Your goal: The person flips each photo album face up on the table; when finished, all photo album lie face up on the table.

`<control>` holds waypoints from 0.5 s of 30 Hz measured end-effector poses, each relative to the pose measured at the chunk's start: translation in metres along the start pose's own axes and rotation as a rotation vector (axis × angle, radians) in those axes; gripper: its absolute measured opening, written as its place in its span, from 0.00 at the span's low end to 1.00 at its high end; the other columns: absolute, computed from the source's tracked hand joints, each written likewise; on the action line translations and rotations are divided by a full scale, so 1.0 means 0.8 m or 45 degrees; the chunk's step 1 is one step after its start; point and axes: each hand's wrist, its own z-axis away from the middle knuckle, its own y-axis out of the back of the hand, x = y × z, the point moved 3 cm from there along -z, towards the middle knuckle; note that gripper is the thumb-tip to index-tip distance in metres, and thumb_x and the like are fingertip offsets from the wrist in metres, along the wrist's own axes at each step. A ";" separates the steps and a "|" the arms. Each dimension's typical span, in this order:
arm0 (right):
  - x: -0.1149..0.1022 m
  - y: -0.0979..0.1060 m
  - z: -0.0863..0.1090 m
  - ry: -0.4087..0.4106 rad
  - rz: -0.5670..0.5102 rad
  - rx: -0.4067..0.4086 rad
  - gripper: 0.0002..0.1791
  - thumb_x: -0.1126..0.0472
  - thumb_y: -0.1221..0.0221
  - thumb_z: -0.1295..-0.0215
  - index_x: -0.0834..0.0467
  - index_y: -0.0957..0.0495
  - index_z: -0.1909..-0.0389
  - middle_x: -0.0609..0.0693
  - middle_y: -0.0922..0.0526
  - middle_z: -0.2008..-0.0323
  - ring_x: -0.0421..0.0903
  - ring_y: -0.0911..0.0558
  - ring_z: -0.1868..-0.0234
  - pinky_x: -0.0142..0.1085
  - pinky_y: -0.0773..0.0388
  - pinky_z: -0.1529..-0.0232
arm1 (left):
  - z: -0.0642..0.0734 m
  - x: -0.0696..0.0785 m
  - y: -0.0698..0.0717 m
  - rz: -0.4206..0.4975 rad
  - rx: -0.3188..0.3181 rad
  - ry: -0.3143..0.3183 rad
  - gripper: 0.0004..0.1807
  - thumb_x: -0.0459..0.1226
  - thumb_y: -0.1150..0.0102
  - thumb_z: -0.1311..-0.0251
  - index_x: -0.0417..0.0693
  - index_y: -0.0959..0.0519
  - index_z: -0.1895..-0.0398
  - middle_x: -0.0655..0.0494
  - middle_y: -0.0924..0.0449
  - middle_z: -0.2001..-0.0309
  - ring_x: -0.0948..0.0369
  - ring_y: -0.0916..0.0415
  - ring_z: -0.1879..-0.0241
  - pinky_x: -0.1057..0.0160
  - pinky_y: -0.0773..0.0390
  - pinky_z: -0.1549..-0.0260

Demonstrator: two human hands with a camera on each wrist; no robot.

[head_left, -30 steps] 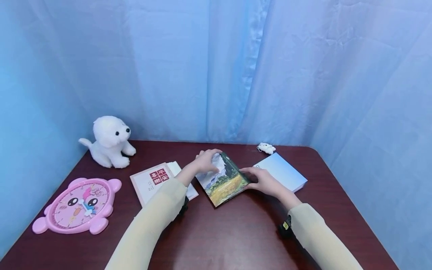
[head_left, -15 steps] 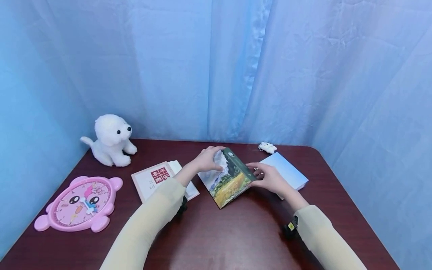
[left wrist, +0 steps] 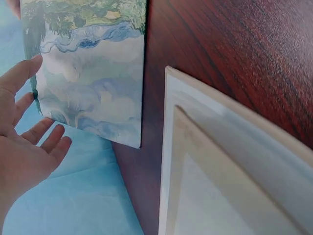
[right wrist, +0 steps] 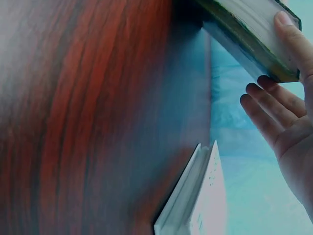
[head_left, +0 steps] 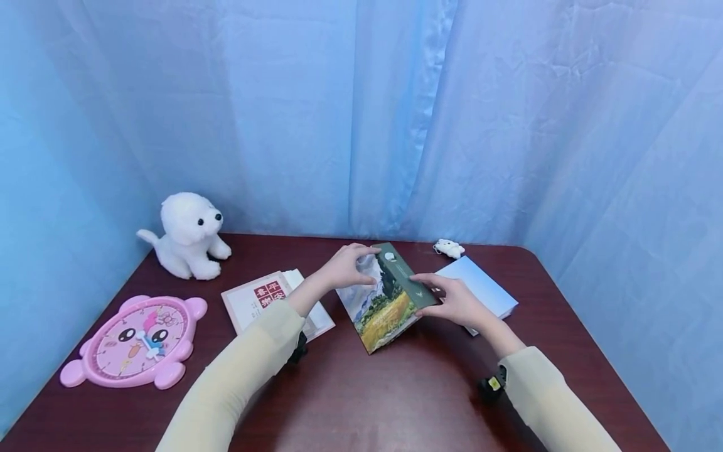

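Observation:
A thick book (head_left: 375, 307) with a painted landscape cover and a dark green spine (head_left: 408, 276) is tilted at mid-table, its spine side raised. My left hand (head_left: 346, 267) grips its far end, thumb over the cover and index finger reaching the spine's top. In the left wrist view, the left hand's fingertips (left wrist: 46, 122) lie along the book's edge. At the near end of the spine, my right hand (head_left: 454, 302) pinches the book. The right wrist view shows the right thumb (right wrist: 288, 29) on the page end and fingers below the cover.
Left of the book lie stacked pale books (head_left: 254, 307) with red characters; to its right, a blue-white book (head_left: 477, 285). Behind that sits a small white figure (head_left: 449, 248). A white plush dog (head_left: 189, 235) and a pink clock (head_left: 138, 342) occupy the table's left side.
The landscape book has shifted slightly right and tipped further, so more of its green spine shows. Both hands moved with it, the right hand closing round the spine's near end.

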 end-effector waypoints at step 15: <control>-0.023 0.010 0.004 0.095 -0.020 0.072 0.43 0.51 0.29 0.53 0.49 0.35 0.33 0.52 0.28 0.40 0.50 0.22 0.46 0.44 0.21 0.54 | 0.009 0.013 0.016 0.145 0.128 0.048 0.38 0.41 0.33 0.46 0.50 0.36 0.31 0.50 0.25 0.45 0.56 0.25 0.48 0.58 0.24 0.52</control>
